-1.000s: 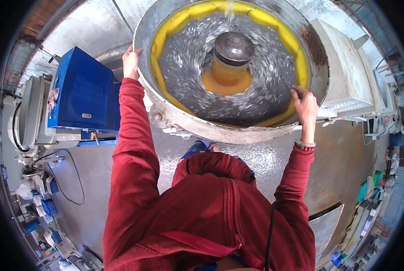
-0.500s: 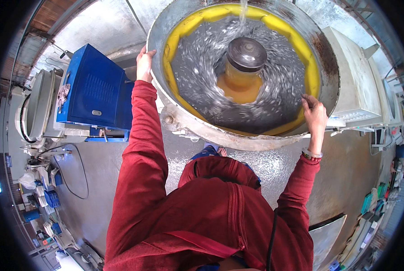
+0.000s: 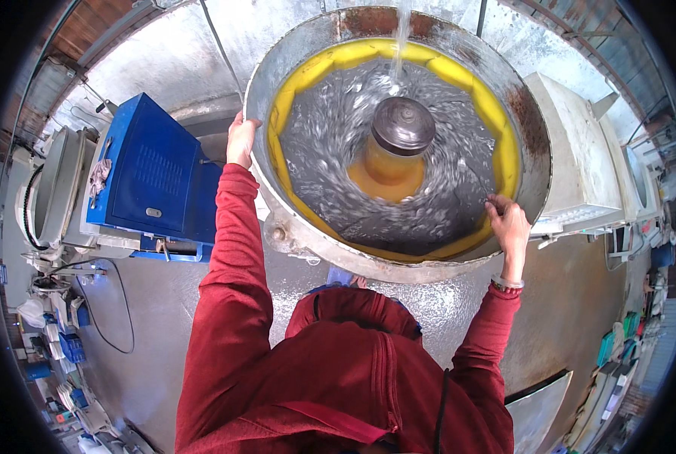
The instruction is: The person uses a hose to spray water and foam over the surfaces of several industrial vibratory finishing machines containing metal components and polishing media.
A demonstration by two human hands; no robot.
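Observation:
In front of me stands a large round metal tub (image 3: 531,129) with a yellow lining (image 3: 285,102). Many small shiny grey pieces (image 3: 323,144) swirl inside it, blurred by motion, in dark water. A yellow-orange centre post (image 3: 387,170) rises from the middle under a dark domed cap (image 3: 404,125). Water (image 3: 403,34) pours in from above at the far side. My left hand (image 3: 241,141) grips the tub's left rim, thumb on the inner side. Above the right front edge is my right hand (image 3: 510,223), its thumb and fingertips pinched together; anything between them is too small to make out.
A blue metal cabinet (image 3: 153,170) stands left of the tub, a cloth (image 3: 99,178) hanging on it. To the right is a whitish box-shaped machine (image 3: 580,151). A black cable (image 3: 130,318) loops on the wet floor (image 3: 164,371). A flat panel (image 3: 542,408) lies at lower right.
My view has shifted, so the tub sits lower and more of its far wall shows. Both hands keep their places at the tub, and the pieces keep swirling.

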